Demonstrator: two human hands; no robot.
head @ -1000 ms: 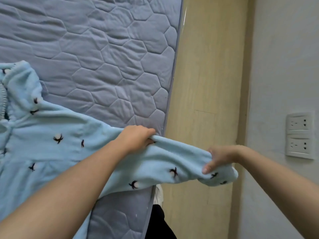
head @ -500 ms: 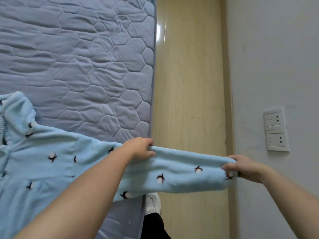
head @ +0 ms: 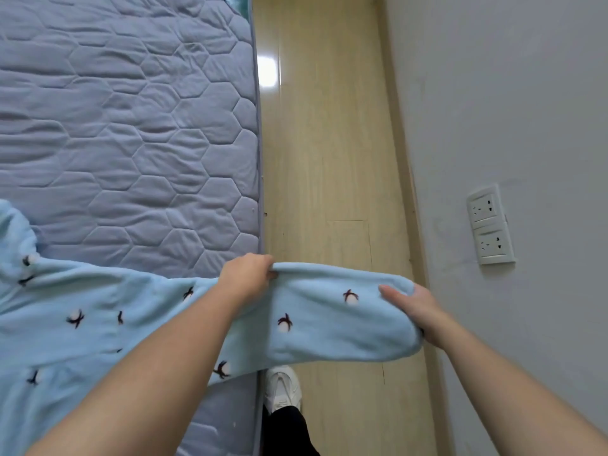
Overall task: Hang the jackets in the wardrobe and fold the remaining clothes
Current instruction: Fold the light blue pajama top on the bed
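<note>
A light blue fleece jacket [head: 82, 327] with small dark-and-white motifs lies on the grey quilted mattress [head: 125, 133] at the lower left. One sleeve [head: 332, 317] stretches out past the bed's right edge, over the floor. My left hand [head: 246, 274] grips the sleeve's upper edge near the mattress edge. My right hand [head: 418, 311] holds the cuff end, thumb on top and fingers hidden under the fabric. The jacket's collar lies at the far left edge of view.
A strip of light wooden floor [head: 329, 143] runs between the bed and a grey wall [head: 510, 93]. A white double socket [head: 490, 225] sits on that wall. My white shoe [head: 283, 386] and dark trouser leg stand by the bed's edge.
The sleeve has been pulled out straighter and flatter to the right. My right hand shifted from a pinch on the cuff tip to a thumb-on-top hold on the cuff end.
</note>
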